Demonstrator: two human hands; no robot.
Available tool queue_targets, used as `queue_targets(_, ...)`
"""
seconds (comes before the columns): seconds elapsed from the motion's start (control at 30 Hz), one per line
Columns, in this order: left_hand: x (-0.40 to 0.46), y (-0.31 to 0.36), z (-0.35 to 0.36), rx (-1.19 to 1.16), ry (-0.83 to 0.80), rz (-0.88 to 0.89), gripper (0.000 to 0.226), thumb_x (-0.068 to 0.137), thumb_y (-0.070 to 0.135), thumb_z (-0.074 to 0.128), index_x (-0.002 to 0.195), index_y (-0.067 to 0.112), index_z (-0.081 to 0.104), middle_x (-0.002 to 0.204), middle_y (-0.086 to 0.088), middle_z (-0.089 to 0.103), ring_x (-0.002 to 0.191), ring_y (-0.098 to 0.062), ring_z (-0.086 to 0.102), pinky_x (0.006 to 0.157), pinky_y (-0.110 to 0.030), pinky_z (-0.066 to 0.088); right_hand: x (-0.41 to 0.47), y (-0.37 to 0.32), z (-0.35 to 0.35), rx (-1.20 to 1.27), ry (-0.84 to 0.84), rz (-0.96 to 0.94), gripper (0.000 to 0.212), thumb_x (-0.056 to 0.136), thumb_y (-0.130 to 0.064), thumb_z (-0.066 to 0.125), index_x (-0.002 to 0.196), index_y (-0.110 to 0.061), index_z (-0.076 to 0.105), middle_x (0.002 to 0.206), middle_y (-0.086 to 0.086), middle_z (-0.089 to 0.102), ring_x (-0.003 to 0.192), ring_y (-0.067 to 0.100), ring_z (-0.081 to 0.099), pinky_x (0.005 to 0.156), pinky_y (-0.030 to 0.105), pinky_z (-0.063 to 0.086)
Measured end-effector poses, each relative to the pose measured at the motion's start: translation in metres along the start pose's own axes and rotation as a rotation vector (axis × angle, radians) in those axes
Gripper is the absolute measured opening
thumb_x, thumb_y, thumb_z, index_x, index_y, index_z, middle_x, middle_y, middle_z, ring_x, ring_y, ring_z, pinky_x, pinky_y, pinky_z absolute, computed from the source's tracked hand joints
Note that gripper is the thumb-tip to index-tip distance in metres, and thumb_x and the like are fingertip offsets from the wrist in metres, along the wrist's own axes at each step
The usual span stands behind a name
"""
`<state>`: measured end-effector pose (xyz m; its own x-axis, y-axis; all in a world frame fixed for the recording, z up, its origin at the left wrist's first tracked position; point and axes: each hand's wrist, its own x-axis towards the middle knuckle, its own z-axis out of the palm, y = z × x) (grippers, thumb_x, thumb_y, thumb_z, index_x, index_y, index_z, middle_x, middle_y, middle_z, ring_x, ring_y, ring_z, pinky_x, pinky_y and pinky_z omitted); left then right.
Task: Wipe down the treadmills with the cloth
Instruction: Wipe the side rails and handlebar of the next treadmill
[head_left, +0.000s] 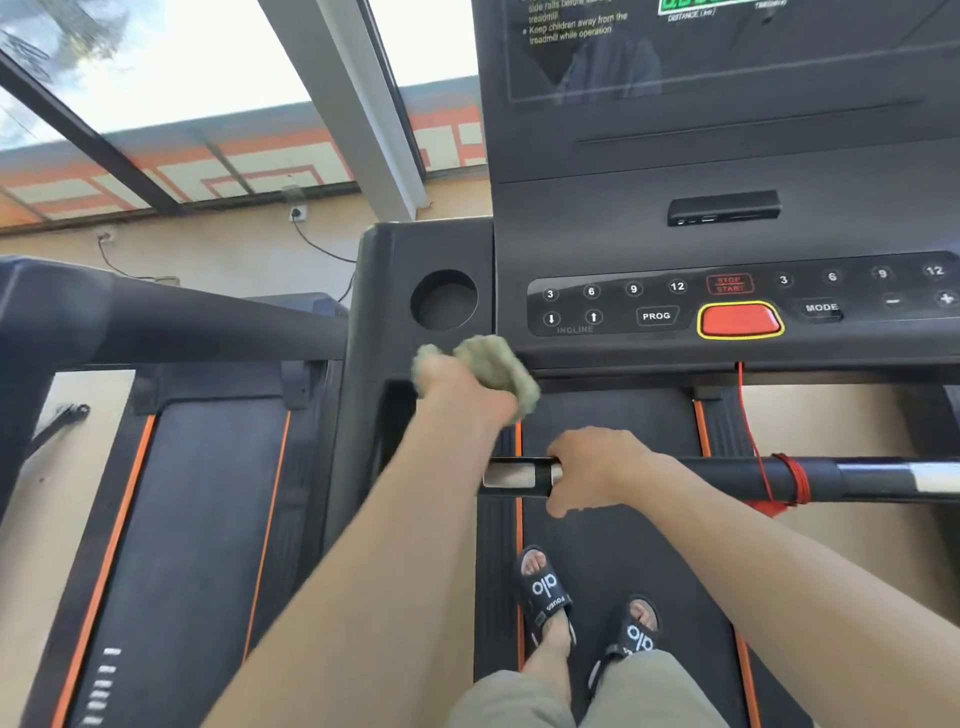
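Note:
I stand on the belt of a black treadmill (613, 519) facing its console (727, 312). My left hand (462, 389) grips a bunched pale green cloth (498, 364) and holds it against the console's lower left edge, just below the round cup holder (443, 300). My right hand (597, 470) is wrapped around the horizontal handlebar (727, 475) near its metal sensor end. A second treadmill (192, 519) with orange side stripes stands to the left.
A red safety cord (753, 431) hangs from the console and is wound around the handlebar at the right. The left treadmill's thick handrail (182, 322) crosses at the left. A wall socket with cables (297, 213) sits on the beige wall under the window.

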<state>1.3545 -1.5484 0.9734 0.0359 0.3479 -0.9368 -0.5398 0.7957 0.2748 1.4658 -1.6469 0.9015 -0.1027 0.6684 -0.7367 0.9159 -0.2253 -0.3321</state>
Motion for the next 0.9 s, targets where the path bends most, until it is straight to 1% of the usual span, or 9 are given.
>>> queue_targets(0.13,0.011,-0.021,0.003,0.032,-0.197,-0.062,0.052,0.102,0.049,0.019,0.100,0.012,0.056,0.104,-0.014,0.062,0.108,-0.025,0.060,0.082,-0.048,0.051,0.002,0.001,0.000,0.017,-0.016,-0.001,0.031,0.058,-0.040,0.066,0.081,-0.018,0.068,0.063,-0.006,0.070,0.060,0.015,0.066,0.061,0.026,0.052)
queue_targets(0.27,-0.008,0.017,-0.022,-0.078,-0.233,0.010,0.049,0.104,0.030,0.024,0.078,0.005,0.057,0.092,-0.009,0.060,0.095,-0.025,0.057,0.106,-0.047,0.037,-0.001,0.001,0.001,-0.070,0.061,-0.028,0.030,0.062,-0.043,0.068,0.082,-0.022,0.060,0.075,-0.006,0.065,0.071,0.016,0.062,0.059,0.026,0.044)
queue_targets(0.3,-0.015,0.025,-0.032,-0.080,-0.249,0.046,0.049,0.104,0.027,0.025,0.072,0.004,0.054,0.092,-0.007,0.059,0.083,-0.029,0.051,0.108,-0.052,0.036,-0.002,0.001,0.001,-0.076,0.068,-0.037,0.030,0.063,-0.043,0.069,0.083,-0.022,0.059,0.076,-0.006,0.064,0.072,0.016,0.061,0.059,0.026,0.044)
queue_targets(0.37,-0.025,0.032,-0.055,0.050,-0.246,0.178,0.046,0.105,0.029,0.029,0.075,0.004,0.052,0.109,-0.005,0.056,0.114,-0.029,0.031,0.088,-0.057,0.047,-0.004,0.000,0.002,-0.073,0.068,-0.051,0.029,0.065,-0.042,0.069,0.082,-0.023,0.056,0.077,-0.006,0.061,0.071,0.015,0.058,0.058,0.027,0.043)
queue_targets(0.4,-0.030,0.030,-0.068,0.185,-0.226,0.264,0.044,0.103,0.034,0.032,0.078,0.006,0.055,0.094,-0.009,0.065,0.101,-0.040,0.063,0.071,-0.048,0.050,-0.005,0.000,0.001,-0.072,0.066,-0.054,0.028,0.067,-0.042,0.070,0.081,-0.025,0.053,0.078,-0.006,0.060,0.070,0.015,0.057,0.058,0.027,0.042)
queue_targets(0.47,-0.025,0.026,-0.100,0.595,-0.115,0.549,0.041,0.092,0.040,0.036,0.079,0.014,0.065,0.085,-0.007,0.068,0.087,-0.036,0.070,0.057,-0.036,0.035,-0.006,-0.001,0.000,-0.064,0.062,-0.052,0.029,0.068,-0.042,0.071,0.077,-0.027,0.048,0.079,-0.006,0.058,0.070,0.014,0.056,0.056,0.027,0.040)
queue_targets(0.6,-0.012,0.008,-0.136,1.567,-0.174,1.381,0.047,0.084,0.021,0.037,0.123,0.017,0.063,0.116,0.005,0.066,0.111,-0.017,0.057,0.105,-0.037,0.042,-0.007,-0.003,-0.004,-0.056,0.053,-0.047,0.031,0.070,-0.042,0.073,0.085,-0.024,0.053,0.080,-0.006,0.059,0.070,0.014,0.056,0.056,0.027,0.040)
queue_targets(0.77,0.018,-0.056,-0.148,2.421,-0.167,1.260,0.081,0.088,0.045,0.024,0.155,0.001,0.027,0.155,-0.016,0.038,0.143,-0.035,0.032,0.123,-0.048,0.013,-0.007,-0.004,0.002,-0.084,0.094,-0.049,0.032,0.068,-0.044,0.071,0.086,-0.024,0.054,0.081,-0.007,0.058,0.076,0.019,0.058,0.056,0.027,0.038)
queue_targets(0.9,0.018,-0.039,-0.151,2.403,-0.284,1.333,0.092,0.086,0.062,0.041,0.158,0.008,0.019,0.158,-0.007,0.033,0.145,-0.027,0.028,0.125,-0.042,0.007,-0.009,-0.002,0.000,-0.115,0.084,-0.064,0.033,0.071,-0.037,0.070,0.091,-0.021,0.050,0.082,-0.006,0.054,0.075,0.019,0.055,0.055,0.028,0.037)
